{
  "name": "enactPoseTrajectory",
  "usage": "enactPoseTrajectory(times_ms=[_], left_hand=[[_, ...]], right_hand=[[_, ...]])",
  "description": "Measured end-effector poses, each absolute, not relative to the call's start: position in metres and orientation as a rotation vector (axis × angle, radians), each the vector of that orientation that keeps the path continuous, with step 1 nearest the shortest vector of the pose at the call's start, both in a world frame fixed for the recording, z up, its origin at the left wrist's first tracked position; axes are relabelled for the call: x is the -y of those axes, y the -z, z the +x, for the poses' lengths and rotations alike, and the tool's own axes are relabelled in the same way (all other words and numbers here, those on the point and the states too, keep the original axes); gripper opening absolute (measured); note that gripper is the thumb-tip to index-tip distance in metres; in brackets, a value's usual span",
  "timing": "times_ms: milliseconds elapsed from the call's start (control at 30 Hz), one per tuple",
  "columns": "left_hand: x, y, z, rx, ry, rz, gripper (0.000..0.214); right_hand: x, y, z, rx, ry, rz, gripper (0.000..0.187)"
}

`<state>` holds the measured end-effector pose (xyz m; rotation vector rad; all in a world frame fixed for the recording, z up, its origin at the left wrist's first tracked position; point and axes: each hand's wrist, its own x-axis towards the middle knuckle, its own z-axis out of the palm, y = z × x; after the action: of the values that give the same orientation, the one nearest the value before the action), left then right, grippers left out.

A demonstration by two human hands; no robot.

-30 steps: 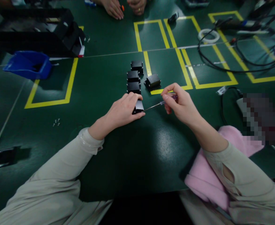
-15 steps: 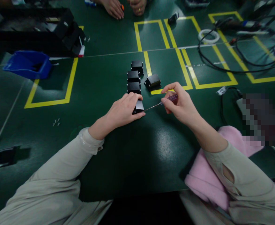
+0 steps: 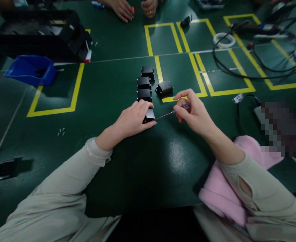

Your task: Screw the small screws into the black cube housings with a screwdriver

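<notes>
My left hand [image 3: 131, 119] is closed around a small black box [image 3: 150, 115] and holds it on the green table. In my right hand [image 3: 192, 111] is a screwdriver [image 3: 185, 107], pinched by its purplish clear handle. Its thin shaft slants down to the left, and the tip meets the near right corner of the held box. Just beyond my left hand, similar black boxes [image 3: 144, 94] stand in a column. Another black box [image 3: 165, 88] sits apart to their right, slightly turned. Part of the held box is hidden under my left fingers.
Several small screws [image 3: 61, 131] lie at the left. A blue bin [image 3: 32, 70] stands before a long black case [image 3: 39, 32]. Pink cloth [image 3: 223, 191] lies by my right forearm. Black cables [image 3: 238, 75] and a white ring [image 3: 224, 40] are at the right. Another person's hands [image 3: 124, 10] rest across the table.
The screwdriver's handle looks slightly turned in my right fingers, its tip staying at the box's corner. My left hand keeps its place.
</notes>
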<state>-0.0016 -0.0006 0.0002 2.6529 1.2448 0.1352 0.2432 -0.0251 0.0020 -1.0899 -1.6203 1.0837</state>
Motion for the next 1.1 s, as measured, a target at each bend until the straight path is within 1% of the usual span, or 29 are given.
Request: enactPoseTrajectory(times_ms=[67, 167, 200, 300, 367, 500, 600, 833, 1100], left_hand=[[0.0005, 0.0000, -0.0015, -1.247, -0.137, 2.656, 0.053], [0.0003, 0.0003, -0.0012, -1.252, -0.144, 2.660, 0.052], [0.0003, 0.0003, -0.0011, -1.254, -0.145, 2.661, 0.052], [0.0006, -0.0004, -0.0005, -1.257, -0.135, 2.658, 0.053], [0.0009, -0.0009, -0.0003, -1.259, -0.130, 2.656, 0.053], [0.0009, -0.0006, -0.0008, -1.253, -0.139, 2.661, 0.052], [0.0004, 0.0003, -0.0016, -1.254, -0.135, 2.659, 0.053], [0.0002, 0.0003, -0.0019, -1.255, -0.134, 2.650, 0.054], [0.0002, -0.0004, -0.0010, -1.254, -0.133, 2.652, 0.053]], right_hand=[[0.0248, -0.0012, 0.2427, 1.618, -1.082, -1.095, 0.014], [0.0248, -0.0002, 0.2425, 1.639, -1.052, -1.098, 0.009], [0.0249, -0.0002, 0.2426, 1.646, -1.040, -1.096, 0.010], [0.0254, -0.0008, 0.2427, 1.648, -1.023, -1.084, 0.022], [0.0255, -0.0012, 0.2424, 1.634, -1.034, -1.085, 0.025], [0.0249, -0.0010, 0.2419, 1.615, -1.063, -1.111, 0.012], [0.0244, -0.0006, 0.2426, 1.632, -1.047, -1.121, 0.008], [0.0245, -0.0004, 0.2435, 1.622, -1.023, -1.117, 0.018], [0.0245, -0.0011, 0.2431, 1.637, -1.042, -1.138, 0.009]])
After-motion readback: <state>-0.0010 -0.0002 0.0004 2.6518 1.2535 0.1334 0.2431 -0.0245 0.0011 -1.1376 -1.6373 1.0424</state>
